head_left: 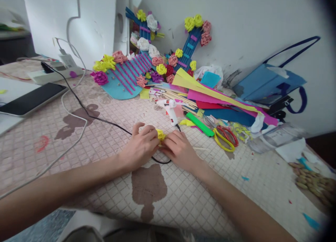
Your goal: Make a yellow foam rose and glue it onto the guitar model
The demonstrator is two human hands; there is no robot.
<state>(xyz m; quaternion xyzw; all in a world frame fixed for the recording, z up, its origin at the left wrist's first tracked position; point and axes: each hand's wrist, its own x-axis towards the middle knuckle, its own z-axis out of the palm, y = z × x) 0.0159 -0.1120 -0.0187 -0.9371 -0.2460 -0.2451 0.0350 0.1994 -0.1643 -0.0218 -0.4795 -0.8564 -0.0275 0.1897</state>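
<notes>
Yellow paper rosette (160, 134) gripped by left hand (141, 146) and right hand (179, 148), braced on table (236, 179), apparently for steadiness; glue gun (170, 111) just beyond rosette.

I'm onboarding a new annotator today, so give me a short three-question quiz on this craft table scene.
1. True or false: the left hand and the right hand both hold the paper flower.
2. The glue gun lies: A) in the left hand; B) on the table beyond the hands; C) inside a bag.
3. Fill in: the paper flower is ___ in colour.
Key: 1 true; 2 B; 3 yellow.
</notes>
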